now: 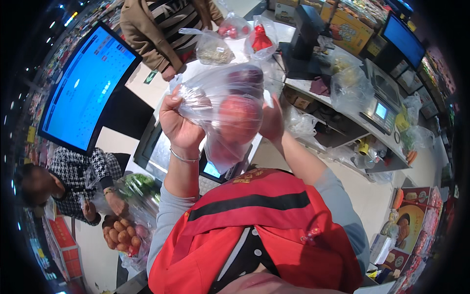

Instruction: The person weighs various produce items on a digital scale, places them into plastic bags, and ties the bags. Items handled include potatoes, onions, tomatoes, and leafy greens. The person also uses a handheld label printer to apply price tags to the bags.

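My left hand (181, 126) grips the gathered neck of a clear plastic bag (209, 114), lifted over the counter. Through the film show large, round reddish produce (240, 119) and a darker purple-red piece above it; their exact kind is blurred. My right hand (272, 119) is raised at the bag's right side, its fingers partly hidden. A small white piece, perhaps a label (268, 98), shows at those fingertips. Below the bag, a scale with a lit display (212, 169) is partly covered by the bag.
A large monitor (90, 88) stands at left. Bagged goods (214, 49) rest on the far counter (242, 49) beside a person in a brown coat (141, 33). Another person (86, 172) reaches toward bagged greens (137, 187) and potatoes (123, 233). A second scale (382, 110) stands right.
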Available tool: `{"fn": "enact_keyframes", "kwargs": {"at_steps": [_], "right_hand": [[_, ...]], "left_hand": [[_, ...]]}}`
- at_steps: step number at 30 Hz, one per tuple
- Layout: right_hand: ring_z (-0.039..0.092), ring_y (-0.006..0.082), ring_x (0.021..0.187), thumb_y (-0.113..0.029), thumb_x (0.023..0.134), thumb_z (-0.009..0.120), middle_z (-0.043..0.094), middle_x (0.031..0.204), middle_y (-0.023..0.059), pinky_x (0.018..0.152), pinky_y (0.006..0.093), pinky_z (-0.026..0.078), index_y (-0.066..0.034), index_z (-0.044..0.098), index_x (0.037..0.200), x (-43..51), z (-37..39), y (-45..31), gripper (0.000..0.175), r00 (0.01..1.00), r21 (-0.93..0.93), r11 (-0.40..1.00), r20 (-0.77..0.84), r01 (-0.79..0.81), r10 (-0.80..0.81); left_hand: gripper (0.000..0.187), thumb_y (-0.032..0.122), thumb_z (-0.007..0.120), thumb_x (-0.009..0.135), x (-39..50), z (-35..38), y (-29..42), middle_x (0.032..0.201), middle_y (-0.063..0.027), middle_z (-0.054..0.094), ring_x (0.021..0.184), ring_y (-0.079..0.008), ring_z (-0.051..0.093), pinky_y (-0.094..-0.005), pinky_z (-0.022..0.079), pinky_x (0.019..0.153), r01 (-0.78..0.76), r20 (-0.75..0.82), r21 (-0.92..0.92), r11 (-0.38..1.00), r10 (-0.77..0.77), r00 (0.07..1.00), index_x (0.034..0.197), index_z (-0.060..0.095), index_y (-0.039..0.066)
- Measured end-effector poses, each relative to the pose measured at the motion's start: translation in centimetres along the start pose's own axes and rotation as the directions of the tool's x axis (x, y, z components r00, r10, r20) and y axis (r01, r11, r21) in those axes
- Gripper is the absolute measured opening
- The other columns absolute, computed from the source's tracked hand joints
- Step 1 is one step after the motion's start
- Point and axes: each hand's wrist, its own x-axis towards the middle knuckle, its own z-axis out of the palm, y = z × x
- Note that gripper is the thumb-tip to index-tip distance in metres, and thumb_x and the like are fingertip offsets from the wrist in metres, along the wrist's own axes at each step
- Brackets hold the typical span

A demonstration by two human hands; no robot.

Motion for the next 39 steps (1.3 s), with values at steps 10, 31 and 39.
{"fn": "enact_keyframes", "kwargs": {"at_steps": [10,31,39], "right_hand": [[0.062,0.0272,0.102,-0.072,0.090,0.032,0.063,0.116,0.0117,0.094,0.0450,0.047,-0.0111,0.055,0.128,-2.9,8.5,-1.9,0.075,0.939,0.587,0.733,0.196,-0.344,0.284],[0.048,0.0297,0.126,-0.066,0.095,0.026,0.051,0.139,0.0111,0.110,0.0463,0.033,-0.0103,0.046,0.140,0.2,10.3,3.0,0.074,0.893,0.409,0.793,0.226,-0.451,0.390],[0.036,0.0337,0.134,-0.062,0.095,0.038,0.033,0.149,0.0193,0.111,0.0508,0.027,-0.0174,0.025,0.146,3.3,8.8,6.4,0.069,0.900,0.350,0.830,0.118,-0.434,0.420]], "left_hand": [[0.033,0.020,0.042,0.090,-0.1,-13.6,-0.8,0.097,-0.0195,0.065,0.089,-0.0325,0.063,-0.0488,0.051,0.085,-0.058,0.040,-0.083,0.995,0.061,0.997,0.100,0.058,-0.007],[0.007,0.005,0.044,0.079,-6.7,-5.1,3.9,0.070,-0.0079,0.054,0.059,-0.0189,0.058,-0.0287,0.053,0.056,-0.402,-0.028,0.326,0.855,0.434,0.900,0.079,0.039,0.010],[0.033,-0.004,0.058,0.068,-8.4,-5.4,8.8,0.068,0.0056,0.029,0.065,-0.0057,0.029,-0.0235,0.026,0.056,-0.051,0.100,0.992,-0.118,0.448,0.888,0.068,0.029,0.012]]}}
